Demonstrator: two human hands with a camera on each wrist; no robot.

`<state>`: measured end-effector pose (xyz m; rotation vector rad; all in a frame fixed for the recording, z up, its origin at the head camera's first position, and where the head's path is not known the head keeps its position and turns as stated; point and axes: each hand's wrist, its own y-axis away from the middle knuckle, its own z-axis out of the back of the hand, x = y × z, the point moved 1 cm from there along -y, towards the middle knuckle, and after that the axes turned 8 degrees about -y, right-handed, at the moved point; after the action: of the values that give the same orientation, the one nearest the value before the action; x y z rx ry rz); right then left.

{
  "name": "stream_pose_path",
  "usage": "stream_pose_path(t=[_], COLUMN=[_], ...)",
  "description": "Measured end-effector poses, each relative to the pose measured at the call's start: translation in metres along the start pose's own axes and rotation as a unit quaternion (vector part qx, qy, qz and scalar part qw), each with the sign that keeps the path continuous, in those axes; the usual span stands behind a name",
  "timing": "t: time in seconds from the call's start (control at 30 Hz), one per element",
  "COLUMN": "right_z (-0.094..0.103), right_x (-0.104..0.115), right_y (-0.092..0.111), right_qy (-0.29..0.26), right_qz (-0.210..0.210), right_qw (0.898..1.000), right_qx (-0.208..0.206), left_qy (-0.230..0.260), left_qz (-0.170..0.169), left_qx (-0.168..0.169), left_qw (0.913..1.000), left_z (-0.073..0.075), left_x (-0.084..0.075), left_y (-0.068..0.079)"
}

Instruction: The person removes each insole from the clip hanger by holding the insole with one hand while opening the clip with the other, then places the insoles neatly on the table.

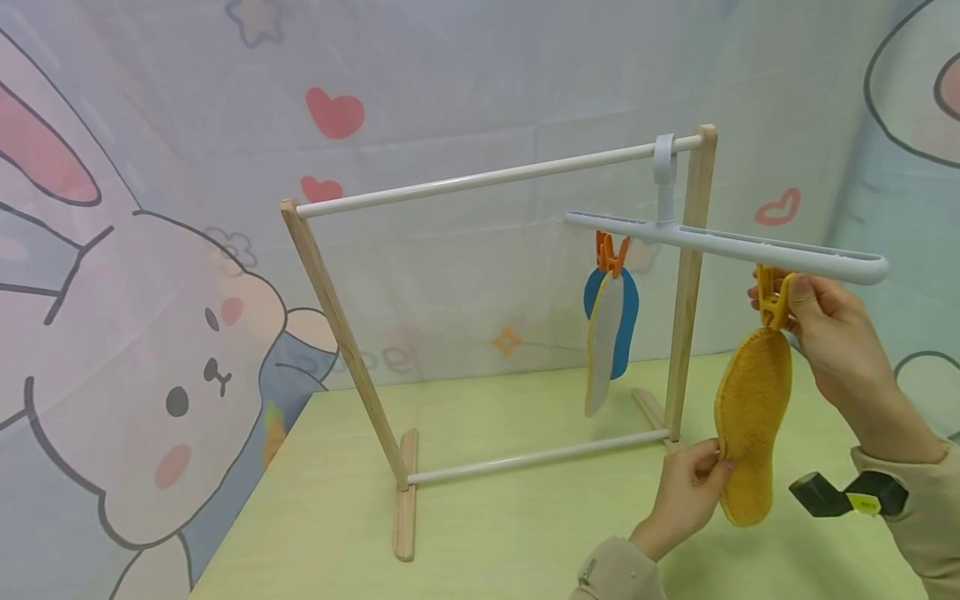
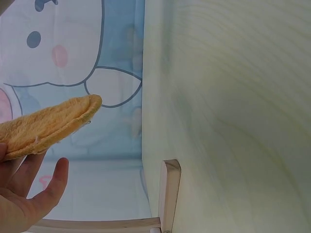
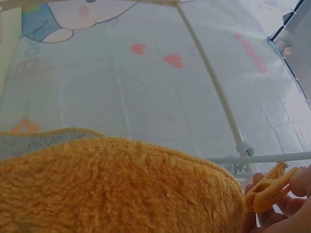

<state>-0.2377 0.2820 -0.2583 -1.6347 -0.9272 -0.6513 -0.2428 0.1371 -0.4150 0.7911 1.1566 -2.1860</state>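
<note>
A fuzzy orange-yellow insole [image 1: 753, 425] hangs upright beneath a yellow clothespin [image 1: 771, 310], its top edge at the clip's jaws. My right hand [image 1: 843, 342] pinches the clothespin's handles between thumb and fingers, just under the right end of a white hanger [image 1: 780, 248]. Lower down, my left hand [image 1: 686, 498] pinches the left edge of the insole. The left wrist view shows the insole's free end [image 2: 73, 114] sticking out past the fingers. In the right wrist view the plush face [image 3: 121, 189] fills the bottom, with the clothespin [image 3: 269, 189] at right.
The hanger hooks over the top bar [image 1: 480, 178] of a wooden rack, near its right post [image 1: 690, 292]. From its far end, orange clothespins [image 1: 612, 255] hold a grey-white insole [image 1: 604, 350] and a blue one [image 1: 626, 321]. A cartoon-print curtain [image 1: 465, 75] stands behind the table [image 1: 510, 533].
</note>
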Motion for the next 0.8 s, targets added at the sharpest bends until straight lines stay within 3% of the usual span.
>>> stream_pose_path(t=[0.17, 0.43, 0.8], right_z=[0.0000, 0.0018, 0.0053], right_x=[0.0011, 0.0019, 0.0012], right_y=[0.0007, 0.0013, 0.0028], right_qy=[-0.003, 0.055, 0.038], right_qz=[0.005, 0.011, 0.010], right_qw=[1.000, 0.998, 0.999], right_qx=[0.006, 0.000, 0.012], left_qy=[0.000, 0.014, 0.014], left_qz=[0.004, 0.001, 0.004], left_qx=[-0.003, -0.006, -0.011], left_qw=[1.0000, 0.9999, 0.9998], left_z=[-0.0004, 0.0005, 0.0014], left_x=[-0.0010, -0.0030, -0.0033], left_y=[-0.0003, 0.0006, 0.0025])
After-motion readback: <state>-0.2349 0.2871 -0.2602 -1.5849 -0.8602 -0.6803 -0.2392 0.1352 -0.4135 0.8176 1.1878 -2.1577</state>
